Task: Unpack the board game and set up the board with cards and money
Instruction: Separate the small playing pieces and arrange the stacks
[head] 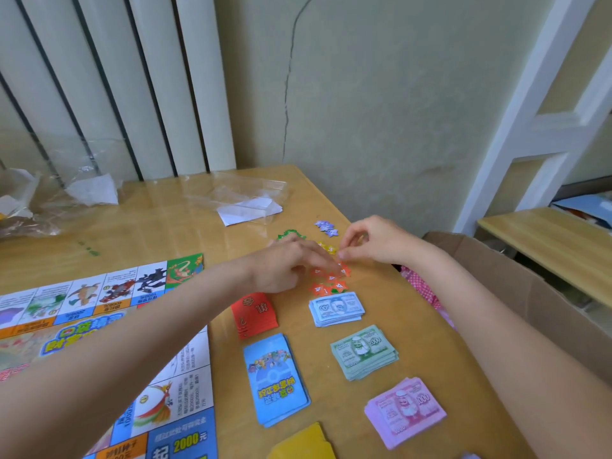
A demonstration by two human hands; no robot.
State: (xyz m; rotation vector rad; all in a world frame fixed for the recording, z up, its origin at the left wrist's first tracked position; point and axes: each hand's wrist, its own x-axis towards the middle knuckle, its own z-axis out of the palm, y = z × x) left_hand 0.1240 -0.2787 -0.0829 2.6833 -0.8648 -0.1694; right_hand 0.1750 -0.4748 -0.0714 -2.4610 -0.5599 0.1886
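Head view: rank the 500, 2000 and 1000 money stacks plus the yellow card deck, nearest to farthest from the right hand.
From the right hand:
1. Blue 500 money stack, just below the hand, past the orange star tokens.
2. Green 2000 money stack, further toward the camera.
3. Pink 1000 money stack, lower right.
4. Yellow card deck, bottom edge.

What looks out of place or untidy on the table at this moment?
Empty plastic wrapping and torn bags lie along the table's far edge. The orange star tokens lie scattered, unlike the neat money stacks.
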